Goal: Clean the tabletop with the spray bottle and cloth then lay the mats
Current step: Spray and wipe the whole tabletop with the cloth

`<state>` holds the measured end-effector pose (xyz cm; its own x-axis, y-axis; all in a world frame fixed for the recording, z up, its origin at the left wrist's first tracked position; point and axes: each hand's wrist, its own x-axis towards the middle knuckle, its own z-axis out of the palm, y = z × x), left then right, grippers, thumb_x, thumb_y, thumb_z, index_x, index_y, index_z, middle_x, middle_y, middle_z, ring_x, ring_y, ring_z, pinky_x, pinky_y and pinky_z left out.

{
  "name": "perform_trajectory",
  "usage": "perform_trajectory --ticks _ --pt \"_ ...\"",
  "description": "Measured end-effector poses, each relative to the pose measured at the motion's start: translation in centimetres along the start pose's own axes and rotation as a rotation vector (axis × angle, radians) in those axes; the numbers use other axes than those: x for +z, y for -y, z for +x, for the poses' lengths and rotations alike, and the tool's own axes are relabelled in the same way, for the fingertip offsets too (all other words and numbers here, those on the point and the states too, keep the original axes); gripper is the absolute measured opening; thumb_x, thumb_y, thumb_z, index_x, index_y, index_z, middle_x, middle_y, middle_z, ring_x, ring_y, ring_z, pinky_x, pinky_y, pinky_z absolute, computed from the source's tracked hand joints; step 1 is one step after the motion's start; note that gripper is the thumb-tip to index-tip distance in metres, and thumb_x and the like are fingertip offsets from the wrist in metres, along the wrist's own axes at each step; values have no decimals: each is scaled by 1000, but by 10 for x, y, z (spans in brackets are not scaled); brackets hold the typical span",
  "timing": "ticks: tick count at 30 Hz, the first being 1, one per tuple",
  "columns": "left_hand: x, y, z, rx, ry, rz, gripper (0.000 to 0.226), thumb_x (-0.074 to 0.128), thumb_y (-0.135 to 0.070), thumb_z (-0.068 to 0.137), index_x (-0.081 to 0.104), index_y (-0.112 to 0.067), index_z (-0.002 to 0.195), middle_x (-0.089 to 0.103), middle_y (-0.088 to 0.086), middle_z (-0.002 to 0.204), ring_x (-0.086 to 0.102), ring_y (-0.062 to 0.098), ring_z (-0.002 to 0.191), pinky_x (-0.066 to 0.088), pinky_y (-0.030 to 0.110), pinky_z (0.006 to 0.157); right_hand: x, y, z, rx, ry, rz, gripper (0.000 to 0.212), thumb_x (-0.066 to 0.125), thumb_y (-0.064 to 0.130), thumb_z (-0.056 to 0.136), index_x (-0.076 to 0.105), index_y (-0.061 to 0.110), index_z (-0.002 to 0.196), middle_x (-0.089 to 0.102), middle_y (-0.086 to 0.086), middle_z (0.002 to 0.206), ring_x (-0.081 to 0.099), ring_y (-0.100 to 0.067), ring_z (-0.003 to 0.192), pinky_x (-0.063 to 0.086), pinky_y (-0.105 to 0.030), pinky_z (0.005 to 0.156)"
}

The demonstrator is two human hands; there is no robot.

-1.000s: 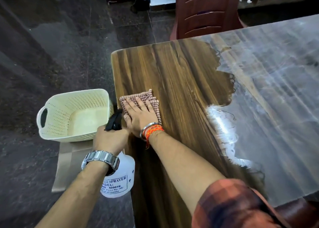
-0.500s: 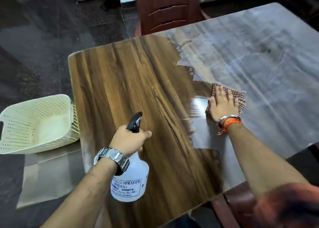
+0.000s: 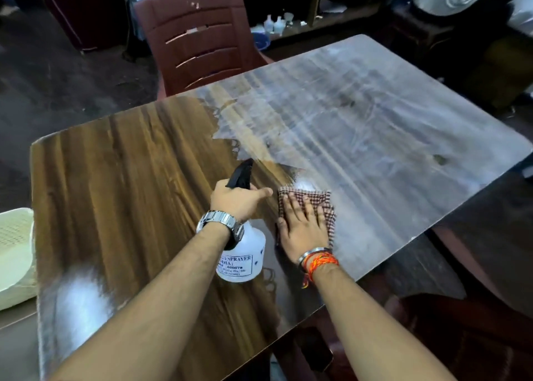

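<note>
Left hand point(image 3: 240, 200) wrapped tight round the spray bottle point(image 3: 245, 258) neck, held over the wooden tabletop point(image 3: 129, 184). Right hand point(image 3: 302, 226) flat, fingers spread, pressing the checked cloth point(image 3: 326, 204) down near the front edge.

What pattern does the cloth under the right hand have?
The cloth has a small red-brown and white check pattern, seen best in the head view.

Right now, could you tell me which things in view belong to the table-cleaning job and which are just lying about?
Part of the job:
spray bottle in the left hand
checked cloth under the right hand
tabletop

Just lying about:
cream basket
maroon chair
bottles on the back shelf
</note>
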<state>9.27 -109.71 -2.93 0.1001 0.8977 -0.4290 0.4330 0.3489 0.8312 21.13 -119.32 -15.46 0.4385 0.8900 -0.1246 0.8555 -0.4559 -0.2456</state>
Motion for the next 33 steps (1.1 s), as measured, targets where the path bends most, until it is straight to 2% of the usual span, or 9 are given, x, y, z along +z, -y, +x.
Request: perform_trajectory --ticks 5,10,13,17,20,23,25,30,33 --pt "17 -9 15 7 -67 -45 37 87 -25 69 54 -19 56 60 -1 56 55 23 57 46 25 60 -1 3 -1 20 -32 24 57 22 47 97 10 35 151 12 15 159 5 -15 147 -3 -42 118" --pt "15 -26 40 37 -43 19 26 86 -31 66 65 -18 60 62 -3 56 56 16 52 37 19 49 -1 5 0 53 -43 32 57 24 48 96 12 37 151 14 17 158 6 -12 147 -3 -40 118" --pt "12 -33 61 67 -39 63 29 84 -25 69 61 -16 55 59 -2 54 53 18 51 38 20 47 -2 11 2 87 -80 36 57 25 47 95 16 36 151 17 16 158 8 -12 147 -4 -39 116" --pt "7 -40 85 57 30 132 20 85 -23 66 66 -15 63 65 -2 61 58 17 57 44 21 50 -2 14 11 122 -77 35 58 22 47 95 11 36 151 13 16 158 7 -13 147 -4 -39 118" --pt "7 -43 95 105 18 133 22 84 -24 65 65 -15 59 62 -4 57 54 16 53 40 20 51 -2 17 20 142 -71 35 58 23 47 95 10 36 151 12 15 159 7 -14 147 -1 -42 119" --pt "5 -46 108 75 -29 97 21 82 -22 65 67 -7 68 61 1 61 53 21 54 42 21 51 -4 19 30 137 -79 32 59 24 45 94 14 34 151 16 14 158 9 -15 147 0 -41 118" --pt "6 -47 113 93 34 128 19 86 -22 63 70 -12 65 65 -3 62 57 17 56 42 21 53 -4 21 38 137 -80 28 59 25 45 93 17 33 151 19 13 158 11 -16 147 0 -42 118" --pt "2 -51 127 79 -32 197 20 82 -21 68 63 -14 62 61 -2 60 52 17 52 36 18 44 -8 23 66 122 -45 17 61 18 47 92 14 34 151 15 14 159 7 -15 147 -2 -42 119" --pt "-3 -55 137 40 56 286 24 86 -27 65 66 -14 65 63 -1 61 53 17 50 37 18 45 -12 21 89 103 -60 3 61 19 46 92 15 32 151 16 13 158 8 -15 147 -2 -42 118"
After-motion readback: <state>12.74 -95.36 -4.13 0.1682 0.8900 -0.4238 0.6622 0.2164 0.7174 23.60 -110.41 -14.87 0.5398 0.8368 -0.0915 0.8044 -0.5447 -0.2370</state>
